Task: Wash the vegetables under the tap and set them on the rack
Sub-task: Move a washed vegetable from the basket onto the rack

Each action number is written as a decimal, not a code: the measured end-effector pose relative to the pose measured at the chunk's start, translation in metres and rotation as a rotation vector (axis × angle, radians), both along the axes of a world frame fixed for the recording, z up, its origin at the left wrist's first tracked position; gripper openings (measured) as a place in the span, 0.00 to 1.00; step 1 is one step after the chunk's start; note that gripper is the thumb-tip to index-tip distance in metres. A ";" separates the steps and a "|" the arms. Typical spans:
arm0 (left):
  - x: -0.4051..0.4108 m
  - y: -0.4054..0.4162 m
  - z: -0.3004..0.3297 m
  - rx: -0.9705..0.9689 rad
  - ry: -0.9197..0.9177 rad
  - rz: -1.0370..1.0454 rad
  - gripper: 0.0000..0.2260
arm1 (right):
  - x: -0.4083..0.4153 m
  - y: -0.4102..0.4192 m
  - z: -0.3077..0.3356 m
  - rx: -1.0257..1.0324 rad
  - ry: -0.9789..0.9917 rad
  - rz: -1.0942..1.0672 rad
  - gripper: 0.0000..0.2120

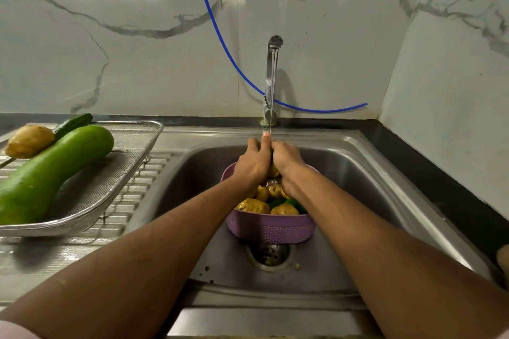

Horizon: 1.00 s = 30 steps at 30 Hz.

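Water runs in a thin stream from the steel tap (272, 74) onto my two hands, held together over a purple basket (271, 228) in the sink (358, 173). My left hand (253, 159) and my right hand (286, 164) close around a vegetable between them; only a dark green sliver of it shows. Several potatoes (253, 205) and some green vegetables (292, 203) fill the basket. On the wire mesh rack (110, 181) at the left lie a long green bottle gourd (52, 170), a potato (29, 140) and a cucumber (73, 122).
A blue hose (220, 36) curves down the marble wall behind the tap. The sink drain (271, 254) lies just in front of the basket. A ribbed steel draining board (132, 201) carries the rack. A dark counter edge runs along the right.
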<state>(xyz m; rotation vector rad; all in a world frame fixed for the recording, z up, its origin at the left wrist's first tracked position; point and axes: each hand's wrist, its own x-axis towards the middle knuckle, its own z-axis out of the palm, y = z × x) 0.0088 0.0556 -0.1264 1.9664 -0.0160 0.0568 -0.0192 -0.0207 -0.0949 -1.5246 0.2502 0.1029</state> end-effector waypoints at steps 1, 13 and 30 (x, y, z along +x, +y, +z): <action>-0.002 0.001 0.000 0.100 0.030 -0.014 0.31 | 0.001 -0.002 0.001 0.012 0.011 -0.009 0.18; 0.003 0.000 0.003 -0.155 0.102 0.010 0.20 | 0.015 0.004 -0.017 -0.133 -0.074 0.055 0.19; -0.001 -0.007 0.004 -0.181 0.020 0.011 0.21 | 0.020 -0.013 -0.012 0.153 0.065 -0.030 0.19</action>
